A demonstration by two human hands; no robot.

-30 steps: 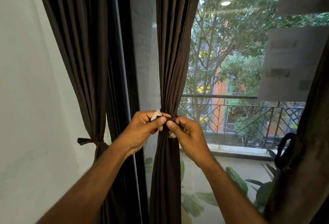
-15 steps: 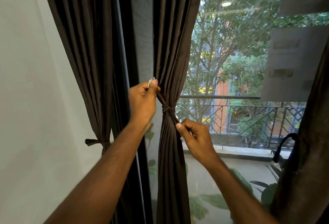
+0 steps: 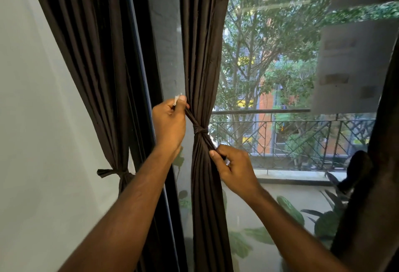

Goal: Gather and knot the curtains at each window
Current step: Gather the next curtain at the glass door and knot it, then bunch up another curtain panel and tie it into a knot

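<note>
From the head view, a dark brown pleated fabric curtain (image 3: 203, 55) hangs in front of the window glass, gathered at its middle by a knotted brown tie band (image 3: 200, 130). The left hand (image 3: 169, 125), up and left of the knot, grips one tie end together with a small whitish tag. The right hand (image 3: 234, 167), below and right of the knot, pinches the other end. Left of the knot, a second brown curtain (image 3: 90, 55) is already tied. No writing is readable.

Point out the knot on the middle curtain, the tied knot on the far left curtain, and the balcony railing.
knot on the middle curtain (image 3: 199, 130): head view, on the wrapped band cinching the folds.
knot on the far left curtain (image 3: 123, 173): head view, on the tied centre.
balcony railing (image 3: 302, 138): head view, on the lattice bars.
</note>
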